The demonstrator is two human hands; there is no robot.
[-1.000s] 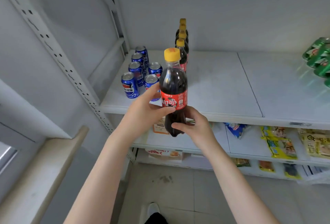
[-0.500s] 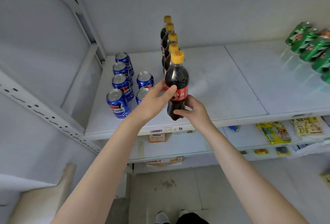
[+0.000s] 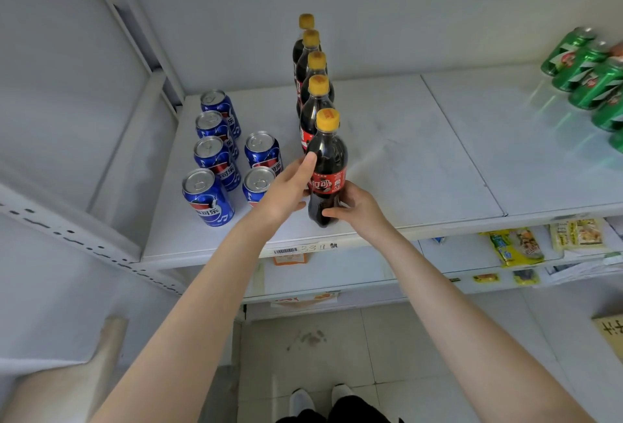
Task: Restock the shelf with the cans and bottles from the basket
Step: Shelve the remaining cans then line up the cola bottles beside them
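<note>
Clearly full, the cola bottle [image 3: 326, 169] stands upright at the near end of a row of bottles [image 3: 316, 95] with the same yellow caps, close to the front edge of the shelf [image 3: 421, 153]; whether its base already rests on the shelf I cannot tell. Dark liquid reaches up into the neck, so I judge it fairly heavy for its size, and top-heavy enough to tip if nudged at the cap; the plastic wall should give a little under a squeeze, and the smooth shoulder looks slippery, while the waist below the red label offers a surer hold. The left hand [image 3: 286, 186] grips it from the left, thumb up on the shoulder; the right hand [image 3: 354, 207] wraps its fingers round the lower body from the right, just under the label. Left of the bottle, six blue cans [image 3: 215, 159] stand in two short rows, the nearest partly hidden behind the left hand; far right on the shelf are green cans [image 3: 586, 75], well apart; snack packets [image 3: 515, 247] lie on the shelf below.
</note>
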